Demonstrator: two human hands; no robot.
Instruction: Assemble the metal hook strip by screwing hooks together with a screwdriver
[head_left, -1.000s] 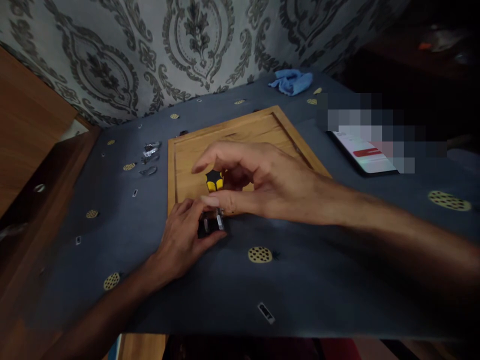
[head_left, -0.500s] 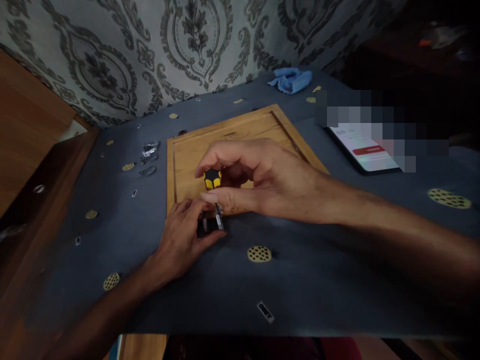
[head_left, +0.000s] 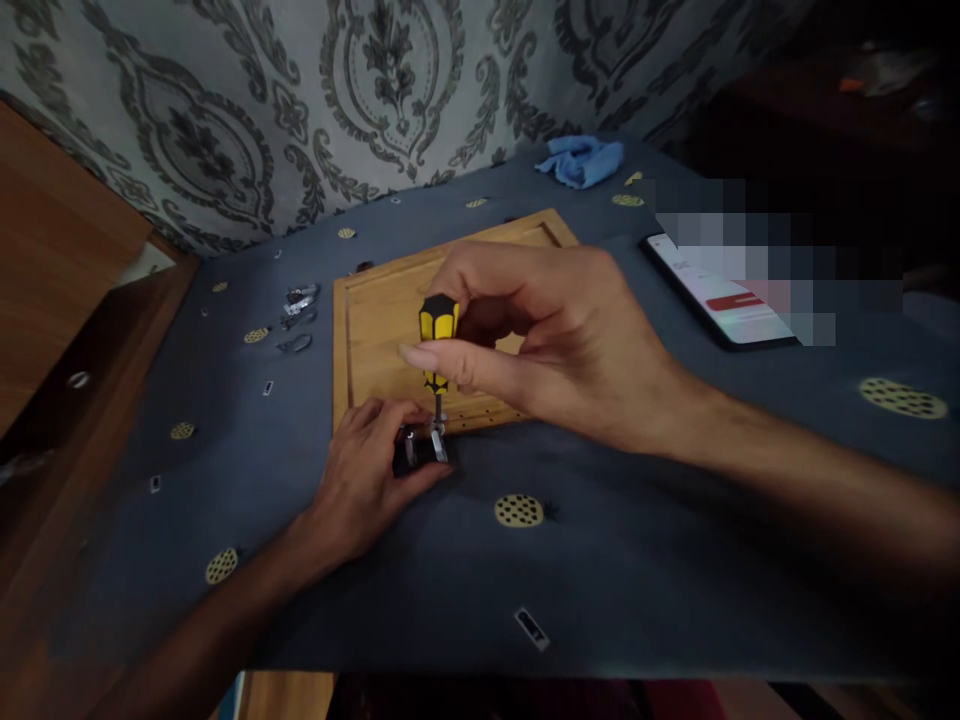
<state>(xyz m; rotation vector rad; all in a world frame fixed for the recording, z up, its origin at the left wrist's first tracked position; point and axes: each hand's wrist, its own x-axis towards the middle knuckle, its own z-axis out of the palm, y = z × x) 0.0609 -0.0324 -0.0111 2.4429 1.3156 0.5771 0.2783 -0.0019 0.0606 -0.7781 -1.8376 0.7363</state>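
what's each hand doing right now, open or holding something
Left hand: closed around small metal pieces, grip partly hidden.
Right hand: closed, pinching the yellow-and-black screwdriver.

The slender bare left hand (head_left: 367,462) and long-fingered bare right hand (head_left: 574,350) join a bare left forearm (head_left: 225,615) and bare right forearm (head_left: 810,490), each broadening away from its narrow wrist. A smooth, rounded thumbnail (head_left: 420,356) tips the right thumb; fine creases cross the knuckles. Below the hands, dim maroon-and-red patches (head_left: 682,698) may or may not be clothing.
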